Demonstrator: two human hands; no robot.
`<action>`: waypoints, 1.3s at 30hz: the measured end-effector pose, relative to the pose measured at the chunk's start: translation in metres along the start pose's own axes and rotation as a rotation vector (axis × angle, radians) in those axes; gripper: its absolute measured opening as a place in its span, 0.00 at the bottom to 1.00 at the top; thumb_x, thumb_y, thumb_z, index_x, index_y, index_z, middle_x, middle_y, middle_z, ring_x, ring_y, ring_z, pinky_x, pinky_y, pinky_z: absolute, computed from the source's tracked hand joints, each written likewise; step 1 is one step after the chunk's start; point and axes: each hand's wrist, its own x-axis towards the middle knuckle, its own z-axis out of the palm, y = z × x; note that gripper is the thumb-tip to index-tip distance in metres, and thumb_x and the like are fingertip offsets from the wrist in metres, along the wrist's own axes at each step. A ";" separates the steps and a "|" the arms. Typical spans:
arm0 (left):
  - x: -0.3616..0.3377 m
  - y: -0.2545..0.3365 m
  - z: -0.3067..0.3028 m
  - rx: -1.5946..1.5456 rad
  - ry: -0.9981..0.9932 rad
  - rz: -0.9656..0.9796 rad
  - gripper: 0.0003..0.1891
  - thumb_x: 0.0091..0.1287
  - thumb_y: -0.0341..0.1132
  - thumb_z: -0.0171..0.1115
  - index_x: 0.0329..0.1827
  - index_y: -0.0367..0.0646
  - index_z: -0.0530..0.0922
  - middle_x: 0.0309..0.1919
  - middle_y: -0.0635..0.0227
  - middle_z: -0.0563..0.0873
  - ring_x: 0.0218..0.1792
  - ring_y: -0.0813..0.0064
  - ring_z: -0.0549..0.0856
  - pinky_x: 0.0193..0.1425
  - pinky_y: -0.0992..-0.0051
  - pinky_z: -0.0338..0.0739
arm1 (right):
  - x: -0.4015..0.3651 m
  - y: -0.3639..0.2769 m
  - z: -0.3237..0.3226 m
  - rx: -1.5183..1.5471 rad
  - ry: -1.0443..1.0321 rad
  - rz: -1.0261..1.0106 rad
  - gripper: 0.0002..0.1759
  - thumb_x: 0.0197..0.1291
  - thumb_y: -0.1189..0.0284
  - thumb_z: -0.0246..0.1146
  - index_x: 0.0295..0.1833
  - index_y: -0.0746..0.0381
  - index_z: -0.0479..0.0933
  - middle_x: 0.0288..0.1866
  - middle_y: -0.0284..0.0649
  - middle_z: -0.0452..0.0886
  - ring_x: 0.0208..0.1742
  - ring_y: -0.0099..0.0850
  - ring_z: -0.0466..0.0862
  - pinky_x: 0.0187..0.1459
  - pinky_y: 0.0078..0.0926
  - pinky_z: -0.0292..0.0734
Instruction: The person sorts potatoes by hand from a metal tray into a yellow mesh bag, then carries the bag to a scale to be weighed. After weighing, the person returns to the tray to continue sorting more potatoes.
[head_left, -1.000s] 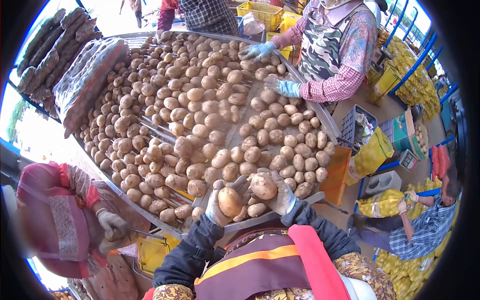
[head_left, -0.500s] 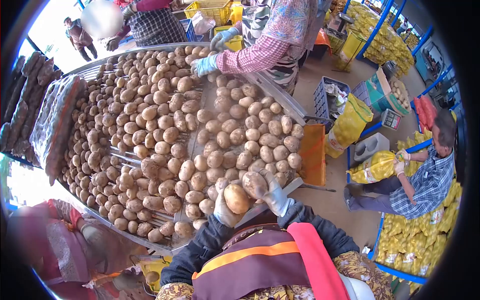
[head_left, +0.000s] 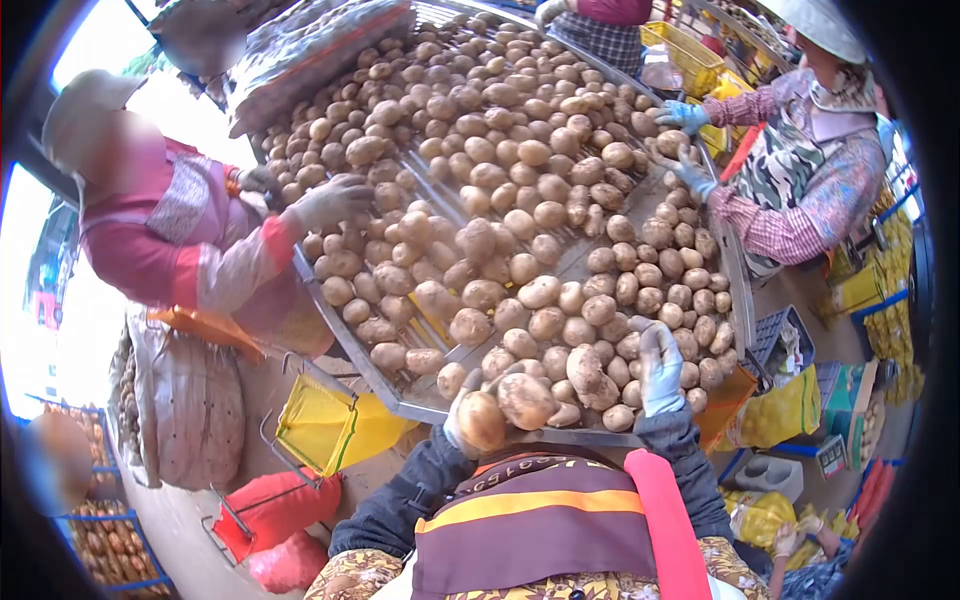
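Note:
Many brown potatoes (head_left: 490,175) cover the metal-framed sorting table (head_left: 400,405). At the near edge, my gloved left hand (head_left: 462,415) grips a large potato (head_left: 481,420), with a second large potato (head_left: 526,401) touching it on the right. My gloved right hand (head_left: 660,367) is raised over the potatoes at the near right, fingers apart, holding nothing. Just left of it lies a knobbly, oddly shaped potato (head_left: 590,376).
Co-workers stand at the left (head_left: 190,220) and right (head_left: 800,170), their gloved hands over the table. A yellow bag (head_left: 335,425) hangs on a frame at the lower left, near red bags (head_left: 280,510). A blue crate (head_left: 785,340) stands right.
The view has turned left, bringing the left co-worker into sight. My right hand has let go of its potato and moved right, opening. My left hand still holds its potato.

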 end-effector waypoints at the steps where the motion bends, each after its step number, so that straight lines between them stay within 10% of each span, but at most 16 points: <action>1: -0.020 0.006 0.002 0.069 0.133 0.154 0.37 0.72 0.66 0.39 0.74 0.51 0.63 0.71 0.58 0.69 0.72 0.49 0.67 0.72 0.44 0.62 | 0.011 0.010 0.003 -0.025 0.018 0.051 0.16 0.73 0.63 0.58 0.54 0.65 0.77 0.49 0.34 0.81 0.47 0.21 0.76 0.48 0.21 0.75; 2: -0.043 0.012 -0.020 0.569 0.320 0.337 0.36 0.70 0.67 0.39 0.74 0.53 0.63 0.71 0.59 0.70 0.71 0.45 0.67 0.71 0.39 0.61 | 0.019 0.018 0.008 -0.008 -0.045 0.079 0.16 0.73 0.64 0.58 0.55 0.65 0.77 0.49 0.34 0.81 0.47 0.21 0.76 0.48 0.21 0.75; 3: -0.064 0.018 -0.030 0.082 0.174 0.319 0.36 0.71 0.65 0.39 0.74 0.50 0.63 0.72 0.59 0.68 0.72 0.46 0.66 0.73 0.41 0.60 | 0.027 0.027 0.014 0.008 -0.111 0.106 0.15 0.73 0.65 0.57 0.56 0.65 0.77 0.48 0.34 0.81 0.47 0.21 0.76 0.49 0.20 0.75; 13: -0.136 0.018 -0.034 -0.246 0.251 0.709 0.41 0.69 0.67 0.41 0.72 0.41 0.63 0.69 0.47 0.68 0.69 0.41 0.68 0.61 0.42 0.77 | 0.009 0.004 0.141 -0.104 -0.607 -0.081 0.11 0.69 0.74 0.59 0.52 0.68 0.77 0.50 0.40 0.81 0.53 0.26 0.78 0.57 0.25 0.74; 21: -0.223 0.040 -0.061 -0.337 0.214 1.124 0.35 0.67 0.55 0.54 0.71 0.41 0.65 0.70 0.48 0.68 0.70 0.35 0.63 0.61 0.44 0.80 | 0.045 0.023 0.103 -0.225 -0.313 -0.118 0.09 0.68 0.76 0.59 0.50 0.67 0.79 0.49 0.39 0.82 0.50 0.25 0.79 0.54 0.24 0.75; 25: -0.314 0.105 -0.156 -0.187 0.626 1.698 0.27 0.65 0.48 0.58 0.63 0.39 0.73 0.67 0.51 0.71 0.66 0.39 0.70 0.63 0.44 0.78 | 0.074 0.055 0.038 -0.232 -0.021 -0.115 0.10 0.70 0.75 0.57 0.51 0.68 0.78 0.49 0.40 0.82 0.49 0.26 0.79 0.54 0.24 0.75; 29: -0.285 0.128 -0.119 -0.644 1.032 1.538 0.28 0.72 0.52 0.52 0.71 0.49 0.66 0.66 0.62 0.72 0.61 0.57 0.77 0.65 0.52 0.74 | 0.037 0.027 0.049 -0.618 -0.088 -0.326 0.11 0.65 0.73 0.62 0.51 0.64 0.79 0.46 0.46 0.81 0.52 0.43 0.79 0.58 0.37 0.73; 32: -0.200 0.114 -0.086 0.489 1.082 1.237 0.29 0.73 0.53 0.53 0.73 0.53 0.63 0.67 0.69 0.71 0.65 0.69 0.72 0.68 0.63 0.65 | -0.007 0.021 0.083 -0.908 -0.460 -0.447 0.28 0.54 0.58 0.69 0.60 0.56 0.75 0.60 0.43 0.75 0.64 0.44 0.72 0.68 0.48 0.62; 35: -0.118 0.092 -0.064 2.001 0.842 0.714 0.34 0.68 0.49 0.62 0.75 0.49 0.63 0.70 0.58 0.69 0.74 0.59 0.64 0.73 0.45 0.58 | -0.035 0.030 0.086 -1.279 -0.590 -0.481 0.34 0.54 0.51 0.66 0.66 0.52 0.72 0.69 0.42 0.69 0.73 0.45 0.64 0.72 0.60 0.51; 36: -0.092 0.076 -0.020 2.448 1.035 0.084 0.38 0.63 0.53 0.64 0.75 0.52 0.63 0.74 0.53 0.63 0.77 0.52 0.57 0.72 0.31 0.47 | -0.034 0.041 0.072 -1.373 -0.551 -0.403 0.35 0.54 0.50 0.66 0.67 0.51 0.71 0.71 0.42 0.67 0.72 0.43 0.63 0.71 0.63 0.50; 39: -0.060 0.066 -0.064 2.937 0.702 0.030 0.46 0.56 0.65 0.64 0.76 0.56 0.61 0.78 0.55 0.56 0.79 0.51 0.50 0.70 0.28 0.32 | -0.030 0.063 0.017 -1.137 -0.219 -0.187 0.37 0.54 0.51 0.67 0.69 0.51 0.69 0.70 0.44 0.68 0.65 0.48 0.70 0.67 0.51 0.63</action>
